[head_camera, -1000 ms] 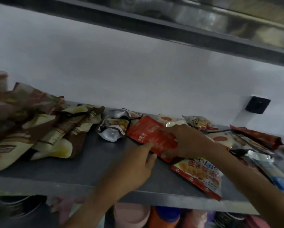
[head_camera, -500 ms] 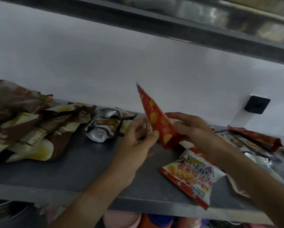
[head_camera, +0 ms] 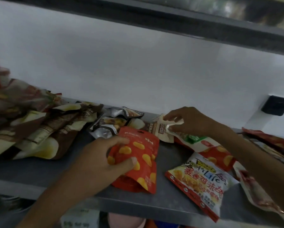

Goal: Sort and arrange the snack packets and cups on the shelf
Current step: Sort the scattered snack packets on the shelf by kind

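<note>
Snack packets lay scattered along the grey shelf (head_camera: 39,175). Nearest the front edge, a white-and-red packet printed with Chinese characters (head_camera: 202,183) lay flat, just right of the red pouch with yellow pieces (head_camera: 143,163), which now rested on the shelf; half a second earlier it had stood on edge between both hands. The left hand (head_camera: 98,163) gripped that pouch, thumb across its face and fingers curled over its top left corner. At the far right edge a pale packet with red contents (head_camera: 256,193) hung partly over the shelf front. Farther back, the right hand (head_camera: 190,120), which had let go of the red pouch, pinched a small cream sachet (head_camera: 164,129) between thumb and fingertips, above a second red-and-white bag (head_camera: 208,148). Beside it sat crumpled silver foil packets (head_camera: 111,124), and to the left a heap of brown-and-cream packets (head_camera: 44,129) reached the white back wall (head_camera: 138,66). Below the shelf, a pink cup (head_camera: 126,221) showed only its blurred rim; I cannot tell what it held.
</note>
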